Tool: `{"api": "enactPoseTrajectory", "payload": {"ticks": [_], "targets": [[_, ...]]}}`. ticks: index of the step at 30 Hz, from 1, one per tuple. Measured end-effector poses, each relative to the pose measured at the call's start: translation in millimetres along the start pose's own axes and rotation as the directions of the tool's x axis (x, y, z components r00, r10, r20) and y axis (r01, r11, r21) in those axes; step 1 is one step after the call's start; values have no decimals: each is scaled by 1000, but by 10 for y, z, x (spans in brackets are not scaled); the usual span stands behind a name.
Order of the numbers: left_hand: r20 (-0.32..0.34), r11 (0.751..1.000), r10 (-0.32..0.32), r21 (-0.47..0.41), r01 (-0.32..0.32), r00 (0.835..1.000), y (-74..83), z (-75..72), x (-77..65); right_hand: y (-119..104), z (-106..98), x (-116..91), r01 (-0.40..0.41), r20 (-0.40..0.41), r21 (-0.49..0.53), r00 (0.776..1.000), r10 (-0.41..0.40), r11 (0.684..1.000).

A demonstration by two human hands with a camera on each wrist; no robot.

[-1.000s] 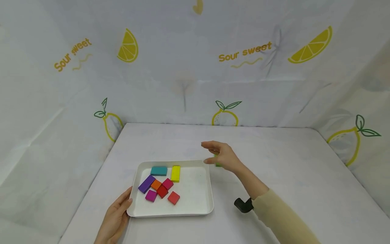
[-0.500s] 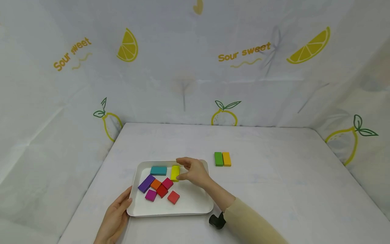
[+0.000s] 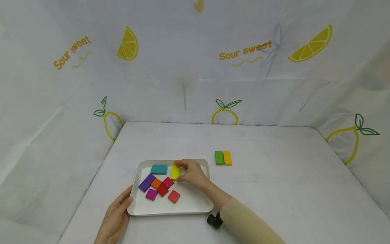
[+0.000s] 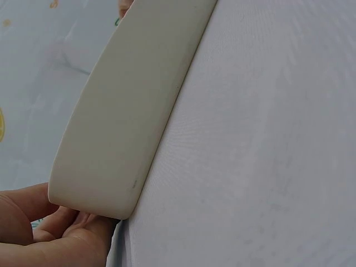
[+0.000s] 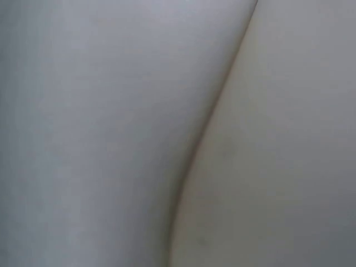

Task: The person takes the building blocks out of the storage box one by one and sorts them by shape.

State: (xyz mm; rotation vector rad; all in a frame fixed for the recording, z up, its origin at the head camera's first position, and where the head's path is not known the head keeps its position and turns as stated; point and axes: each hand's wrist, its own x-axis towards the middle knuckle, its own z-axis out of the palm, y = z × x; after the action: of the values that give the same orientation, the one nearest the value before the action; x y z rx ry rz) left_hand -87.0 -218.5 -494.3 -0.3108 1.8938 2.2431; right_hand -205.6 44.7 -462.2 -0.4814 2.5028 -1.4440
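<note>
A white tray (image 3: pixel 196 200) on the table carries several coloured wooden blocks. My left hand (image 3: pixel 114 217) grips its left side, with the thumb at the rim; in the left wrist view, fingers (image 4: pixel 72 245) bend around the tray's end (image 4: pixel 117 122). Over the tray, my right hand (image 3: pixel 192 174) pinches a yellow block (image 3: pixel 175 172) between thumb and fingers at its two ends. Left of it lie a teal block (image 3: pixel 159 169) and a purple block (image 3: pixel 147 182). Orange, pink, red and magenta cubes cluster below, with a coral cube (image 3: pixel 174 196) apart from them.
Beyond the tray's right side, a green block (image 3: pixel 219 158) and an orange-yellow block (image 3: pixel 227 158) lie side by side on the white table (image 3: pixel 274 176). A lemon-printed cloth (image 3: pixel 170 84) hangs behind. The right wrist view is filled by the tray's pale side (image 5: pixel 267 167) and the tablecloth.
My right hand has moved left from beside the green block to the yellow block in the tray, and its fingers have closed there. The left hand stays on the tray.
</note>
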Motion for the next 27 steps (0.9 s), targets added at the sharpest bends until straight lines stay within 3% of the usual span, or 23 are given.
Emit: {"api": "enactPoseTrajectory", "payload": {"ticks": [12,27], "targets": [[-3,1000,0,4,0,1000,2,0,2,-8,7,-38,-48,-69,-23,997,46,999],[-11,1000,-20,3,20,1000,16,10,-1,52,23,-16,-11,-88,-106,996,1,994]]}}
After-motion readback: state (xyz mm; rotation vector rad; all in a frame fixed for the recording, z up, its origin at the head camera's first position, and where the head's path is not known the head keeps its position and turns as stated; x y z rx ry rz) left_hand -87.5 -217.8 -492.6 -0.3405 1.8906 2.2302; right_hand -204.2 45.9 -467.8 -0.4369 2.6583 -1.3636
